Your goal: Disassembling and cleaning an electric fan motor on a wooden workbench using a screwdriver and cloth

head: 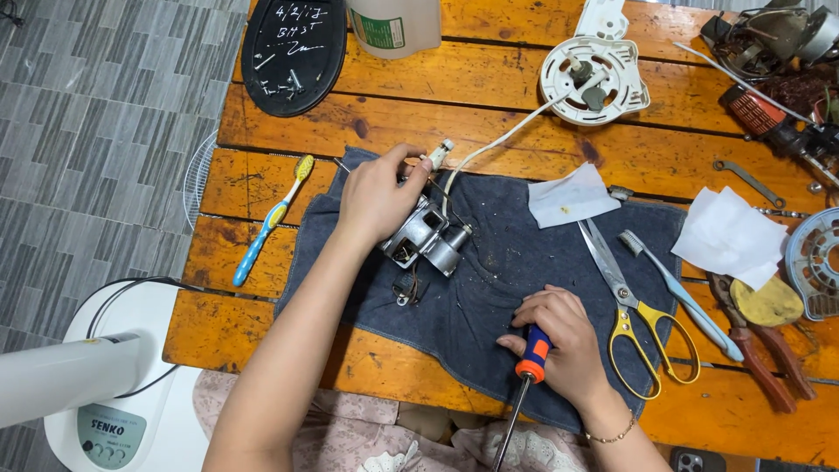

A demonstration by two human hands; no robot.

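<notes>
Orange slatted wooden table [262,323], filling most of the view from the head camera. Dark blue denim cloth [516,253] spread over its middle. At bottom left, on the grey tiled floor, a white fan base [114,411] with a grey-green control panel bearing a small printed label and round buttons. At the top left of the table, a black oval cover [293,52], chalk-white handwriting across its face. Beside it, at the top edge, a cream plastic bottle [395,24] with a green-and-white rectangular label on its left side. Further right, a round white plastic housing [594,79], a white cord [498,142] running from it down to the cloth.

On the cloth, left of centre, a small silver-grey metal motor [426,238], tilted. Left hand [376,201] laid over its upper left side, fingers closed around it, thumb and forefinger pinched near a small white connector [439,154] at the cord's end. Right hand [559,336] at the cloth's lower edge, fingers curled tight around the orange-and-blue handle of a screwdriver [527,380], shaft pointing down off the table edge, well apart from the motor.

Right of that hand, yellow-handled scissors [634,315], then a blue-grey toothbrush [677,293] and red-handled pliers [760,350]. Two white paper scraps [568,197] [730,232] nearby. Left of the cloth, a blue-and-yellow toothbrush [271,218].
</notes>
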